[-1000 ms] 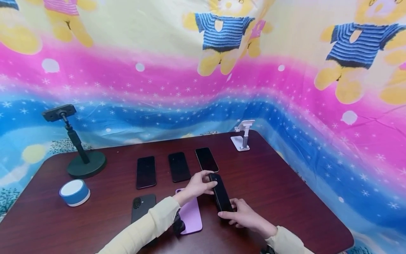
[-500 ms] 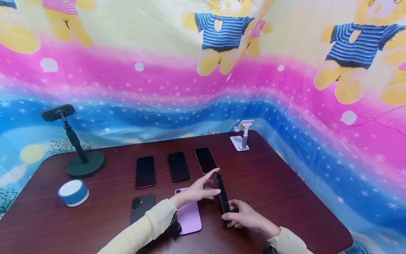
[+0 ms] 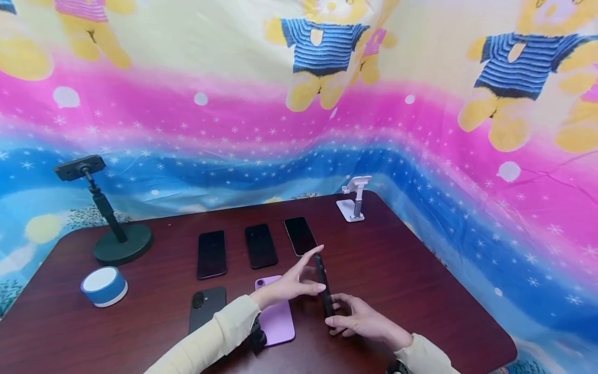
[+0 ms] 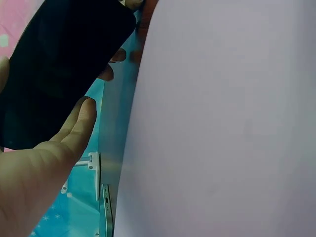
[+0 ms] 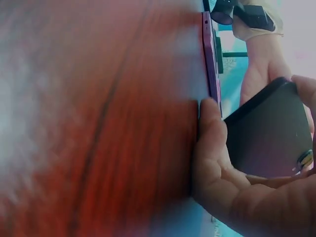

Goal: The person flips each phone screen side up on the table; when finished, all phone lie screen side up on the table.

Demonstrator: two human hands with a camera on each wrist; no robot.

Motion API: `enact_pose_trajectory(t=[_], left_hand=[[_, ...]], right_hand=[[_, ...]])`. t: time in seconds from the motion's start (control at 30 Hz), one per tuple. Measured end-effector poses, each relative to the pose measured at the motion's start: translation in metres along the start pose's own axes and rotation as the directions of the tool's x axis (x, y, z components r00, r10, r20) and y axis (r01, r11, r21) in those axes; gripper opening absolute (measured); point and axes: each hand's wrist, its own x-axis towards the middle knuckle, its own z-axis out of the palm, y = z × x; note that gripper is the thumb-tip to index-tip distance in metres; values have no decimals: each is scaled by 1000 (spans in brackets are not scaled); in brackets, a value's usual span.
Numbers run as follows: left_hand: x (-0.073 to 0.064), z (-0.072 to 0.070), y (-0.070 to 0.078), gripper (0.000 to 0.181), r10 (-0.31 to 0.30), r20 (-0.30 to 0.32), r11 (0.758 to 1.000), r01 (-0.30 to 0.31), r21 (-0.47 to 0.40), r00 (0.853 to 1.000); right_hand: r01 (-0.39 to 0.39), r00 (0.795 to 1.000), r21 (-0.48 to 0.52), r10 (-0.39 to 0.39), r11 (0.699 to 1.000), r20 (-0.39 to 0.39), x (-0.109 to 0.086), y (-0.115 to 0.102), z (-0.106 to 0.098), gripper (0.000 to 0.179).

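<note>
A black smartphone [image 3: 325, 284] is held on its edge between both hands, its narrow side toward the head camera. My left hand [image 3: 291, 283] grips the upper end, thumb on the near edge and index finger stretched past the top. At the lower end my right hand [image 3: 362, 319] pinches it between thumb and fingers. The left wrist view shows the dark screen [image 4: 54, 69]; the right wrist view shows the grey-black back [image 5: 271, 133] with a camera lens [image 5: 306, 159] near one corner. A lilac phone [image 3: 277, 322] lies under the left forearm, partly hidden.
Three dark phones, a left one [image 3: 212, 254], a middle one [image 3: 261, 246] and a right one [image 3: 300, 235], lie in a row. A black phone [image 3: 207, 306] lies partly under the left sleeve. A green-based stand [image 3: 123, 244], a blue-white round object [image 3: 105, 286] and a white phone stand [image 3: 357, 200] surround them.
Both hands have turned the black smartphone from showing its screen to standing on edge toward the head camera. The left index finger has straightened upward. The phones on the table stay put.
</note>
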Motion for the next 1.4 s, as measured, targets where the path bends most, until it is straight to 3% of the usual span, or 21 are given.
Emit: enact_pose_trajectory(t=[0.13,0.27,0.37,0.47,0.63,0.9,1.13,1.4], left_hand=[[0,-1,0,81,12,-31,999,-11,43,999],[1,0,0,85,22,-92,996,-14,93,996],[1,3,1,87,-13,-146,997,23,72,989],[1,6,1,88,-61,-177,997,67,31,982],[1,12,2,86,-71,-214,997,76,14,974],[1,17,3,85,-55,-267,998,63,23,962],[-2,17,3,86,-82,-323,994,100,37,943],[-9,18,5,85,-150,-360,988,156,-14,921]], right_hand=[[5,1000,-58,-4,998,23,3,-2,-5,61],[52,999,-183,-49,982,20,5,-7,-12,58],[101,994,-255,-105,962,-2,7,-10,-16,54],[121,988,-266,-141,956,-57,9,-15,-17,51],[146,968,-268,-194,952,-161,10,-24,-14,48],[172,926,-388,-283,905,-249,11,-27,-8,43],[148,898,-438,-306,887,-316,12,-21,-13,35],[105,907,-413,-258,904,-333,16,-12,-21,34]])
